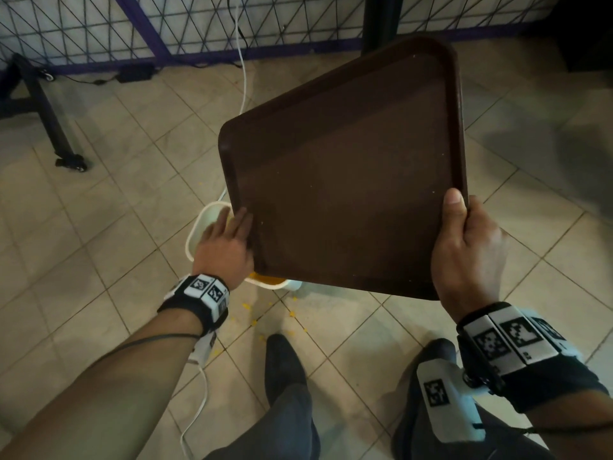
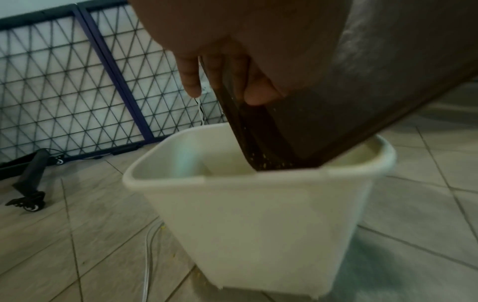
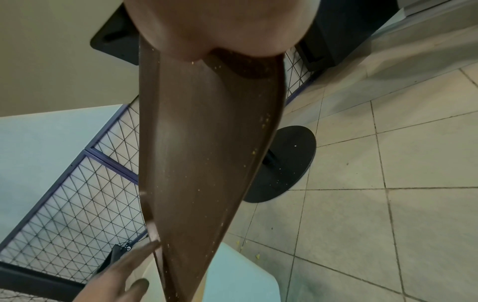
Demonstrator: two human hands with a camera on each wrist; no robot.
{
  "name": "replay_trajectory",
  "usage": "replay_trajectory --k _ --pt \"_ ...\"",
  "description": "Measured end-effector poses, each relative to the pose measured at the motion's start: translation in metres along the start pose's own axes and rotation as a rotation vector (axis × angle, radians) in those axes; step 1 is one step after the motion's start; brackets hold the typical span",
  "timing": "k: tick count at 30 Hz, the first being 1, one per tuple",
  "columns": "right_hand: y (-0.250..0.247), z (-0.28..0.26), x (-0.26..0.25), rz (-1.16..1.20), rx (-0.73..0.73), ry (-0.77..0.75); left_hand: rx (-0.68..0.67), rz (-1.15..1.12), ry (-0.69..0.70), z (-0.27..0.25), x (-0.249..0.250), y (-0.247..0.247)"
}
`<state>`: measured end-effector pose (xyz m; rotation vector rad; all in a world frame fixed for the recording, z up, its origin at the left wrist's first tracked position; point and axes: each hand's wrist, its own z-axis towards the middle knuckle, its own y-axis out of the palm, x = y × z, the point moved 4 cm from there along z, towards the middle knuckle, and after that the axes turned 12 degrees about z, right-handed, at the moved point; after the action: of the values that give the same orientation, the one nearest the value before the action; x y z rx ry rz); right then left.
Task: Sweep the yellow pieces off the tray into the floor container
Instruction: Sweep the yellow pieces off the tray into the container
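A brown tray (image 1: 341, 180) hangs tilted, its low near-left corner over a white floor container (image 1: 200, 234). My right hand (image 1: 462, 234) grips the tray's near-right corner, thumb on top. My left hand (image 1: 225, 240) lies with straight fingers against the tray's left rim. Yellow pieces (image 1: 265, 279) show inside the container under the tray's edge. In the left wrist view the tray (image 2: 284, 139) dips into the container (image 2: 258, 214), with yellow crumbs (image 2: 264, 163) stuck at its low corner. The right wrist view shows small specks (image 3: 266, 120) left on the tray (image 3: 207, 143).
Several yellow bits (image 1: 246, 306) lie on the tiled floor near my shoes (image 1: 282, 360). A white cable (image 1: 243, 78) runs past the container. A wire mesh panel (image 1: 83, 28) stands behind, with a black wheeled stand leg (image 1: 63, 141) at left. A black round base (image 3: 284, 163) sits beyond the tray.
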<state>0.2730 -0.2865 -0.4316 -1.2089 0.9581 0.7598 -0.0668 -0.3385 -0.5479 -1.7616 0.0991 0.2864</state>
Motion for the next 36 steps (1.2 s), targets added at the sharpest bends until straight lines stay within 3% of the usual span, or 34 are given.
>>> replay_trajectory --k 4,8,11,14,17,20,25,28,31,33,36 --pt "0.002 0.000 0.000 0.017 0.006 0.002 -0.172 -0.015 -0.085 0.015 -0.002 0.004" --pt "-0.001 0.001 0.002 0.039 0.037 0.015 -0.360 0.120 0.098 -0.019 0.021 0.032" --pt "-0.005 0.003 0.001 0.031 0.055 -0.011 -0.217 0.038 0.175 -0.042 0.026 0.027" --pt "-0.005 0.002 0.002 0.022 0.044 -0.010 -0.040 -0.163 0.033 -0.033 0.018 0.008" --pt "-0.002 0.001 0.003 0.017 0.036 -0.007 0.025 -0.308 -0.061 -0.013 0.024 -0.011" --pt "0.000 0.001 0.004 0.019 0.030 0.000 -0.050 -0.337 -0.022 -0.001 0.041 -0.011" --pt "-0.003 0.003 0.005 0.029 0.048 0.003 -0.380 -0.073 0.067 -0.028 0.039 0.041" --pt "-0.004 0.004 0.005 0.016 0.046 -0.005 -0.255 0.010 0.131 -0.033 0.025 0.035" --pt "-0.003 0.003 0.005 0.010 0.037 -0.016 -0.119 -0.027 0.005 -0.016 0.009 0.017" --pt "-0.001 0.003 0.005 0.012 0.035 -0.020 -0.162 -0.011 -0.045 -0.009 0.009 0.017" --pt "0.000 0.004 0.003 0.027 0.048 -0.023 -0.286 0.031 0.010 -0.014 0.019 0.029"
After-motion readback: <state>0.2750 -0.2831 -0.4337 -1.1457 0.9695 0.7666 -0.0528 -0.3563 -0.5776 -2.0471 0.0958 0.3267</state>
